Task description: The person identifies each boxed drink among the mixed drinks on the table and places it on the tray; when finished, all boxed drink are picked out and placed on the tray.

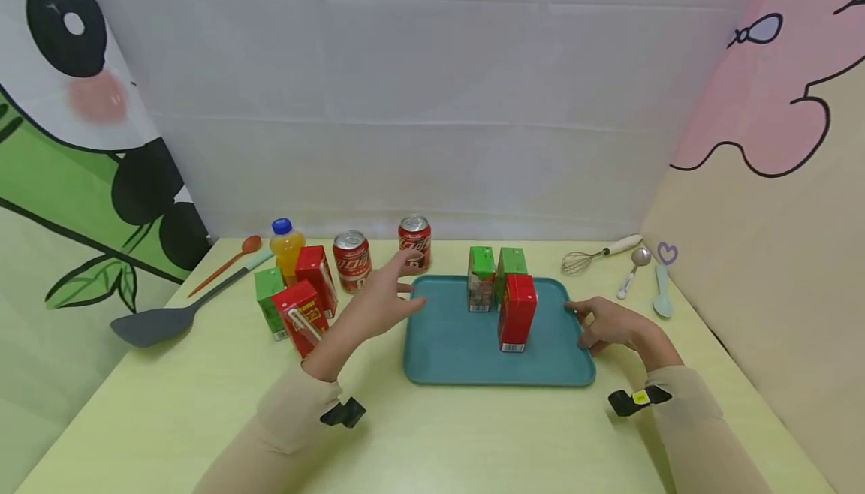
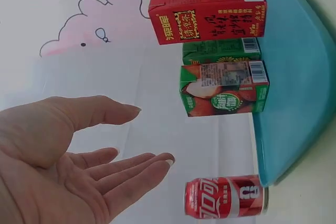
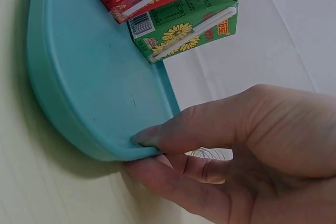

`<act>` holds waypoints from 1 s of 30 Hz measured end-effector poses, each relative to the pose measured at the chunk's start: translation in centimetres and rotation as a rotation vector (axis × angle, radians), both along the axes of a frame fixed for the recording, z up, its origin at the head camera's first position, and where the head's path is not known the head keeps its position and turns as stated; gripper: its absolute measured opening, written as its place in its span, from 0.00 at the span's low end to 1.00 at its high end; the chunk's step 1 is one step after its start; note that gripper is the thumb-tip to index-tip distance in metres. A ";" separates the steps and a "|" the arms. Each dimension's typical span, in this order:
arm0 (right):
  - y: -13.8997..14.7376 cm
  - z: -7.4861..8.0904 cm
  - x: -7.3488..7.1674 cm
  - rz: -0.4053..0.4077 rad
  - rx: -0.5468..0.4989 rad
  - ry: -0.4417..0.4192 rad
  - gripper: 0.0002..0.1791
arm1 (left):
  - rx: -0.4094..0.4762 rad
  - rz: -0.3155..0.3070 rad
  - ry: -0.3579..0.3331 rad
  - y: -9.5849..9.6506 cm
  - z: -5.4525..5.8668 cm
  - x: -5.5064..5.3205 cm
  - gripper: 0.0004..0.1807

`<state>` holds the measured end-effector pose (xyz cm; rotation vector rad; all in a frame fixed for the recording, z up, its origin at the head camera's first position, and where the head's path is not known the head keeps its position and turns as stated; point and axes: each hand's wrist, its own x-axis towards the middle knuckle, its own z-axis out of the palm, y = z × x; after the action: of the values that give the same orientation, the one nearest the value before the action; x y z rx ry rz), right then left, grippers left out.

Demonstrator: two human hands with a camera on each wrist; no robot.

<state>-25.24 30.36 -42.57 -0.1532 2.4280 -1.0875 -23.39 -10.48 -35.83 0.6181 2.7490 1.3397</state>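
Observation:
A teal tray (image 1: pixel 453 351) lies on the table with a red drink carton (image 1: pixel 517 314), a green drink carton (image 1: pixel 511 261) and a green-topped carton with fruit pictures (image 1: pixel 481 278) standing on it. My right hand (image 1: pixel 611 325) pinches the tray's right rim, thumb inside and fingers below, as the right wrist view shows. My left hand (image 1: pixel 381 299) is in the air left of the tray, fingers spread and holding nothing. In the left wrist view its palm (image 2: pixel 79 166) faces the cartons and a red soda can (image 2: pixel 226 196). That can stands behind the tray's left corner.
Left of the tray stand another soda can (image 1: pixel 352 261), an orange juice bottle (image 1: pixel 287 246), two red cartons (image 1: pixel 300 317) and a green carton (image 1: pixel 270 300). A grey spatula (image 1: pixel 162 323) and red spoon (image 1: pixel 230 263) lie far left. A whisk (image 1: pixel 598 255), measuring spoon (image 1: pixel 634 269) and pale spoon (image 1: pixel 662 295) lie right.

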 end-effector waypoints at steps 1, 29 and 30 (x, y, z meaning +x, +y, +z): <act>0.0 0.0 0.0 0.000 -0.001 0.000 0.44 | -0.025 0.006 0.016 -0.3 0.1 0.3 0.39; 0.2 0.0 -0.1 0.025 -0.038 0.005 0.45 | -0.804 -0.069 0.072 -11.3 4.7 2.7 0.37; 0.2 0.0 0.0 0.023 -0.037 0.004 0.45 | -0.809 -0.067 0.087 -11.4 4.6 2.7 0.36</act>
<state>-25.21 30.58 -42.59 -0.1955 2.4052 -1.1229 -20.71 -21.90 -31.18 0.6772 2.9327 0.1171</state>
